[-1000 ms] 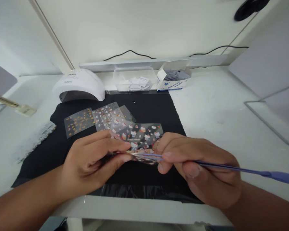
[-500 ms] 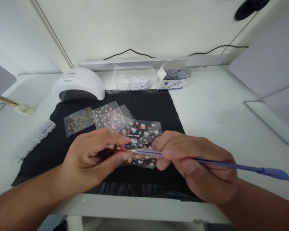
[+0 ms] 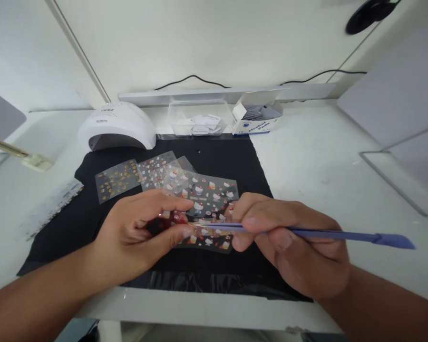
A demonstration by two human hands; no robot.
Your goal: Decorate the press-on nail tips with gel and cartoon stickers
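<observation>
My left hand [image 3: 135,232] is closed, thumb and index finger curved around a small glossy red piece [image 3: 178,217]. Its exact kind is partly hidden by the fingers. In my right hand [image 3: 288,237] is a pair of purple tweezers [image 3: 317,233], held like a pen. The fine tips reach the red piece beside my left thumb. Under both hands lies a clear sticker sheet [image 3: 214,190] printed with white cartoon cats with red bows. Farther back, another cat sticker sheet [image 3: 157,168] overlaps it, next to a sheet with gold designs [image 3: 116,183].
A black mat [image 3: 228,154] covers the table's middle. Behind it stand a white nail lamp [image 3: 117,123], a clear plastic box [image 3: 180,121] with white packets and an alcohol pads box [image 3: 253,126]. A silvery patterned sheet [image 3: 59,204] and a brush-like handle [image 3: 37,161] are at left.
The tweezers' rear end has shifted left and slightly up as my right hand turned a little. My left hand stays nearly still, with more of the red piece showing.
</observation>
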